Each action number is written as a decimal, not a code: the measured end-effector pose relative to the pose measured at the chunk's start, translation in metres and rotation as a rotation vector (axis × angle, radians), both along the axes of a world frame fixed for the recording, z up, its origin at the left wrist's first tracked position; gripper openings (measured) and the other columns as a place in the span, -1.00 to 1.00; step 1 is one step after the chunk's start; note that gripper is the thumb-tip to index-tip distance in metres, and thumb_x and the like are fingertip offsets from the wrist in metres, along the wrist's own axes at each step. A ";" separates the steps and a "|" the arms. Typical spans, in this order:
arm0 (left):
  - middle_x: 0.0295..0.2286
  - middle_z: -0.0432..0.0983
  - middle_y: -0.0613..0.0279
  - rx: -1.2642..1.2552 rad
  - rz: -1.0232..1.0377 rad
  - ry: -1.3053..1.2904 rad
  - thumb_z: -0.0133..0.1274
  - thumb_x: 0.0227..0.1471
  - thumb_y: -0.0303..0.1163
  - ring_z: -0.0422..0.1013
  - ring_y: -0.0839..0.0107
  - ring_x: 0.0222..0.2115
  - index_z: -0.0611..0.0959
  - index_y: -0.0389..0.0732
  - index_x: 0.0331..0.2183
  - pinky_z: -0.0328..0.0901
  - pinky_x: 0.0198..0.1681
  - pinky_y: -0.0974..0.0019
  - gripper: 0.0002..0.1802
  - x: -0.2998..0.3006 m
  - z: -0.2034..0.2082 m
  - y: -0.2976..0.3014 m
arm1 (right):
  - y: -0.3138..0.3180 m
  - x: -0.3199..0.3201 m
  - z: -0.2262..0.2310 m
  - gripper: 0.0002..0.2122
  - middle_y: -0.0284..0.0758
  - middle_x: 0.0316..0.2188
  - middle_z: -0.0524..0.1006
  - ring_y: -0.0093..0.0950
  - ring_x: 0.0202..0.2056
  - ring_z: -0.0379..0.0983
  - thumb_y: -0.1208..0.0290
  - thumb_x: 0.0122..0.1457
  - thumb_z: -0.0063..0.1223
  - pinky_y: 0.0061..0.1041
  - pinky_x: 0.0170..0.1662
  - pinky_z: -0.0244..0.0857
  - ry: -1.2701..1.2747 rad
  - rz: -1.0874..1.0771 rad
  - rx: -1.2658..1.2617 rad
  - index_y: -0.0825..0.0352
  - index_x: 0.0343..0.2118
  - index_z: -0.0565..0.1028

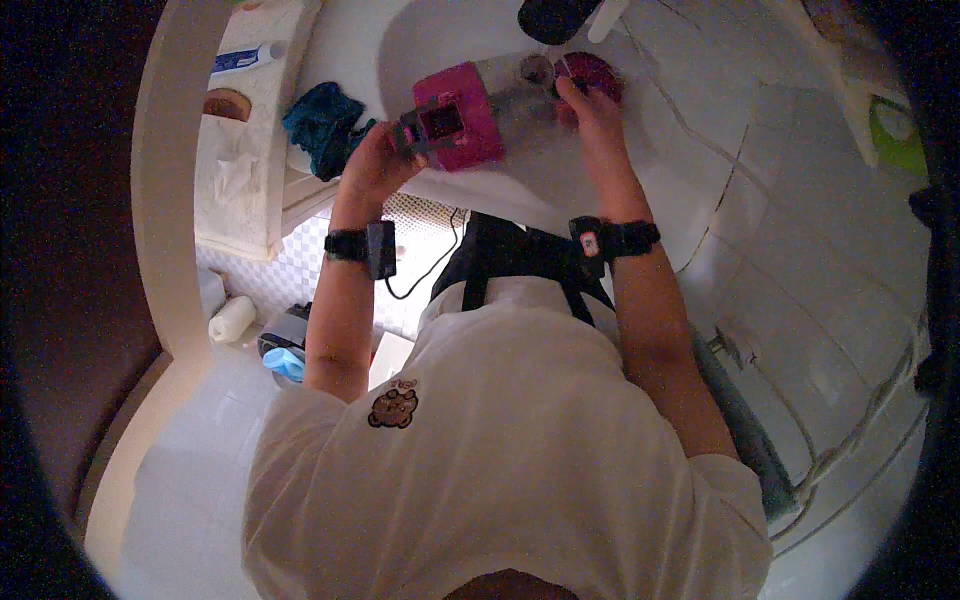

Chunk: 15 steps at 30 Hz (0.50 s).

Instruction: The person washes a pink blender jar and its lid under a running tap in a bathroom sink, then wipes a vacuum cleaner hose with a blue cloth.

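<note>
Over a white washbasin (400, 50), my left hand (382, 165) is closed on the near left side of a bright pink box-like part (478, 125). That part has a dark rectangular opening and a dark piece at its left end. My right hand (597, 118) is closed on a round dark-pink part (600, 75), thumb on top. Between the two lies a blurred greyish, see-through stretch; I cannot tell whether it joins them. A small round ring (537, 68) shows beside my right thumb. Left of my left hand lies a crumpled teal cloth (325, 125).
A ledge (240, 215) at left holds a blue-and-white tube (245, 58), a brown rounded item (227, 104) and crumpled white tissue (236, 168). A dark rounded object (555, 18) stands at the basin's far side. Hoses (850, 460) hang along the right tiled wall.
</note>
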<state>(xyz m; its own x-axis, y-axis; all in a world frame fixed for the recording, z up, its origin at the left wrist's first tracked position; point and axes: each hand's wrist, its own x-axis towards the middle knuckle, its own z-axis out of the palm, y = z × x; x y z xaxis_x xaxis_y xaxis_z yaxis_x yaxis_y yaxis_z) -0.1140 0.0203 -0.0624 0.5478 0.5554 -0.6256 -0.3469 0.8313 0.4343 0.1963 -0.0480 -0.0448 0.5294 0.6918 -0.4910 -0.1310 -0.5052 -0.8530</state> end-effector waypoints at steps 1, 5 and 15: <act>-0.28 0.50 0.20 0.095 -0.015 -0.010 -0.11 0.18 -0.15 0.43 0.32 -0.35 0.46 -0.15 -0.13 0.35 -0.37 0.27 -0.68 0.001 -0.003 0.004 | 0.005 -0.001 -0.001 -0.67 -0.46 -0.52 0.49 -0.61 -0.49 0.37 0.05 0.02 0.22 -0.59 -0.41 0.18 -0.012 0.030 0.084 0.26 -0.47 0.51; -0.28 0.49 0.23 0.223 -0.089 0.116 -0.11 0.17 0.05 0.41 0.39 -0.40 0.45 -0.09 -0.11 0.33 -0.40 0.33 -0.56 0.010 0.004 0.017 | 0.031 0.007 -0.008 -0.68 -0.45 -0.56 0.48 -0.60 -0.59 0.33 0.04 0.02 0.22 -0.59 -0.55 0.12 0.080 0.057 0.071 0.24 -0.50 0.50; -0.39 0.49 0.23 0.875 -0.262 0.569 0.27 -0.05 -0.19 0.40 0.46 -0.34 0.43 -0.34 -0.15 0.33 -0.26 0.41 -0.44 0.047 0.008 0.026 | 0.038 0.040 -0.060 -0.65 -0.32 -0.56 0.52 -0.44 -0.58 0.42 0.04 0.01 0.14 -0.42 -0.47 0.27 0.038 0.067 -0.101 0.31 -0.45 0.53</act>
<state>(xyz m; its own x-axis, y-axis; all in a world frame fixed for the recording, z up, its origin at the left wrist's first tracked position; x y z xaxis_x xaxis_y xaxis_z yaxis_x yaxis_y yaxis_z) -0.0666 0.0467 -0.0542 0.4688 0.8416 -0.2680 0.2371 0.1723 0.9561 0.2361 -0.0099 -0.1052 0.4633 0.6711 -0.5787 -0.1256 -0.5967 -0.7926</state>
